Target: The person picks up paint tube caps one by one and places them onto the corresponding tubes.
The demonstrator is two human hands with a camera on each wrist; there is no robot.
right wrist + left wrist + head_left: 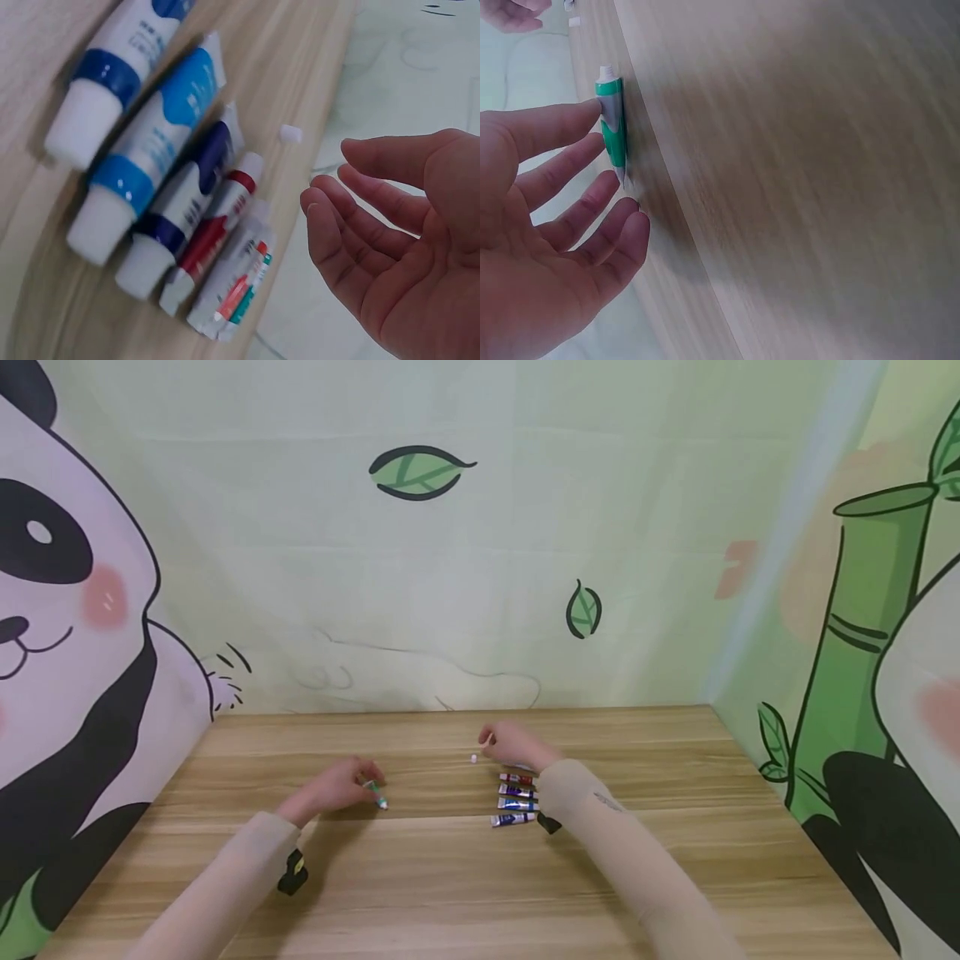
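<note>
My left hand (341, 787) has its fingers loosely bent and spread beside a small green-and-silver tube (611, 124). The tube's white nozzle is uncapped, and it appears to lie on the tabletop. Thumb and forefinger tips meet its edge in the left wrist view, without visibly closing round it. My right hand (401, 232) is relaxed and holds nothing, its fingers slightly bent. Near its fingertips a small white cap (290, 133) sits on the wood. Several capped tubes lie in a row beside that hand, including a red-and-white tube (217, 229) and a light-blue-and-white tube (157, 142).
The wooden table (420, 885) meets a pale green backdrop (480, 568) with leaves and pandas printed on it. Nearest me in the row is a dark-blue-and-white tube (513, 820). My right sleeve (592, 802) covers the ends of some tubes in the head view.
</note>
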